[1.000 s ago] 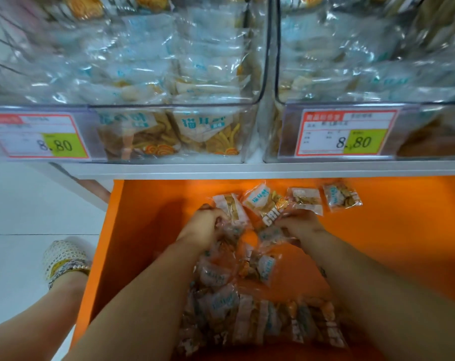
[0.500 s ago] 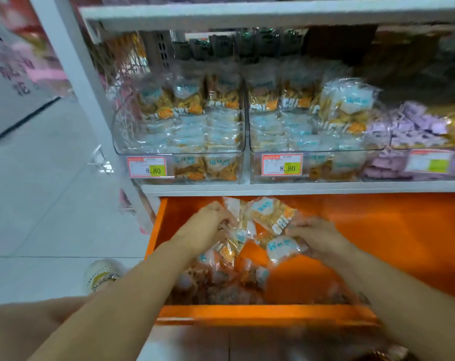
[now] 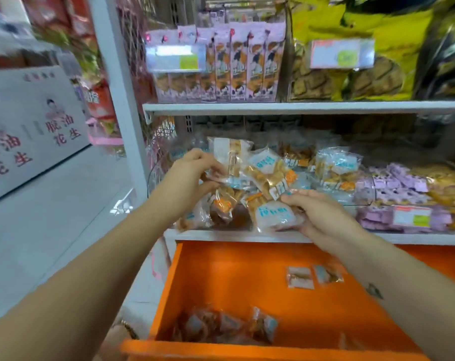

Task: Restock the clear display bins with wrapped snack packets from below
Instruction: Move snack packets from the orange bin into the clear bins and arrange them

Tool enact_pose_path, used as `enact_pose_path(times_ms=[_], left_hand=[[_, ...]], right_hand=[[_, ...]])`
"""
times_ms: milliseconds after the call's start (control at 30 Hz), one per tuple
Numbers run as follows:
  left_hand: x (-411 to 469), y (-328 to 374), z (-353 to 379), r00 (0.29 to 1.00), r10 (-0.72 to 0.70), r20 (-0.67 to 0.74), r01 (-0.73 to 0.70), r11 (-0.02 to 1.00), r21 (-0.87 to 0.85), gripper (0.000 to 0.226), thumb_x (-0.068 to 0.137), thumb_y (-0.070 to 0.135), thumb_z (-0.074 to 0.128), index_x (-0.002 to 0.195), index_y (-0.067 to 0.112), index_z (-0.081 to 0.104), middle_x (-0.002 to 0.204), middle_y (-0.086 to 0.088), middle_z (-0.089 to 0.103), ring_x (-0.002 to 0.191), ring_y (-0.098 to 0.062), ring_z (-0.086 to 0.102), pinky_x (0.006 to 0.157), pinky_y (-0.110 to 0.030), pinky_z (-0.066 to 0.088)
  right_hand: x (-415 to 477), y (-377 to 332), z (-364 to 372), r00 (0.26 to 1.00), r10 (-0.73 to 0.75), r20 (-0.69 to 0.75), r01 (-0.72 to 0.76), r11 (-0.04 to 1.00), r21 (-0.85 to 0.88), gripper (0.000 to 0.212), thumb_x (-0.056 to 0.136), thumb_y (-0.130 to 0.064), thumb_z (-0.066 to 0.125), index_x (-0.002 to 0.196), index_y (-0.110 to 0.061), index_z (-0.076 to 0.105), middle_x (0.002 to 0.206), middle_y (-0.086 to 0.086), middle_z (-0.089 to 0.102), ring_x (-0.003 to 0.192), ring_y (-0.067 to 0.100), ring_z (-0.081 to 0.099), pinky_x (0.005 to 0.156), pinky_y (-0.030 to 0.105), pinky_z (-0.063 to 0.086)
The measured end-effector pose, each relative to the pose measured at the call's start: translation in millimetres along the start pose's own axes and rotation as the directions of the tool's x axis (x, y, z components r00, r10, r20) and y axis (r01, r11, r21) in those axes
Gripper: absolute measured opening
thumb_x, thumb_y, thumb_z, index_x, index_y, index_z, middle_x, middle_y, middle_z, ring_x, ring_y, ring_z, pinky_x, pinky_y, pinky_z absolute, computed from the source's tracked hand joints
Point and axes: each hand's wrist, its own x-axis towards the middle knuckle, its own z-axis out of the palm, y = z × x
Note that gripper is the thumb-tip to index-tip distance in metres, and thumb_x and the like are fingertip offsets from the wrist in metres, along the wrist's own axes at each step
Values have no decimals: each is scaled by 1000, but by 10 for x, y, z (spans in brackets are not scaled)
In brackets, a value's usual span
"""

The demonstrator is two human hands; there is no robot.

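Both arms outstretched, left hand [image 3: 192,173] and right hand [image 3: 317,214] clutching, fingers curled.

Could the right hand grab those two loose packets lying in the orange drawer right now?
Probably not at once: the right hand is full of snack packets. The two loose packets lie uncovered just below it in the orange drawer.

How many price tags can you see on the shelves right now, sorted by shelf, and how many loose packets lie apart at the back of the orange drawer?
Price tags on the top shelf: 2 (one by the pink packs, one by the yellow bags)
Price tags on the bin shelf: 1; others may be hidden behind the hands
Loose packets at the back of the orange drawer: 2
Total: 5
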Motion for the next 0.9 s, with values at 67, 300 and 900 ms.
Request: enact_pose_path(times_ms=[67, 300, 900], left_hand=[[253, -106, -17, 999, 7, -41, -5, 999, 54, 24, 81, 6, 72, 102, 19, 69, 102, 9, 46, 84, -7, 50, 83, -18, 42], [658, -646, 197, 997, -80, -13, 81, 979, 186, 19, 92, 12, 58, 109, 19, 63, 107, 10, 38, 92, -18, 56, 80, -33, 48], [502, 58, 409, 887, -352, 299, 449, 807, -383, 67, 87, 44, 62, 144, 21, 35, 116, 1, 61, 100, -13, 60, 80, -26, 50]], right_hand=[[240, -65, 182, 997, -41, -71, 40, 999, -11, 3, 87, -2, 62, 89, -5, 62, 91, 16, 70, 86, 27, 70, 83, 45, 55], [1026, -10, 631, 954, -118, -277, 89, 989, -115, 21, 80, -7, 66, 101, -9, 65, 89, 11, 67, 62, 16, 57, 50, 26, 43], [571, -129, 309, 993, -79, -93, 85, 994, 65, 17, 89, -2, 60, 106, -5, 60, 89, 8, 69, 82, 17, 68, 76, 29, 54]])
